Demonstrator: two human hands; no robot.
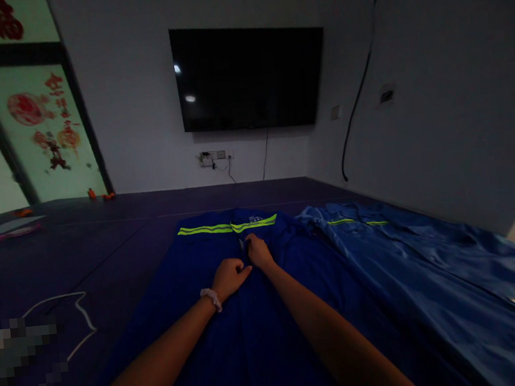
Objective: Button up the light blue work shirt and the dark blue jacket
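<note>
A dark blue work jacket (188,278) lies spread out in front of me, front side up. Yellow-green reflective strips (204,229) cross its chest, with small white lettering above the right one. My right hand (258,252) is closed on the jacket's front edge, just below the strips. Lower and to the left, my left hand (230,279), with a pale scrunchie (211,299) on the wrist, is closed in a pinch at the same front opening. Between the two hands the edge is dim, and the fingertips are partly hidden.
A second, lighter blue garment (410,263) with reflective strips lies at the right, against the jacket. A white cable (84,313) curls on the dark surface at the left, beside a pixelated patch. A wall-mounted television (251,78) hangs ahead; a black cable (358,98) dangles at the right.
</note>
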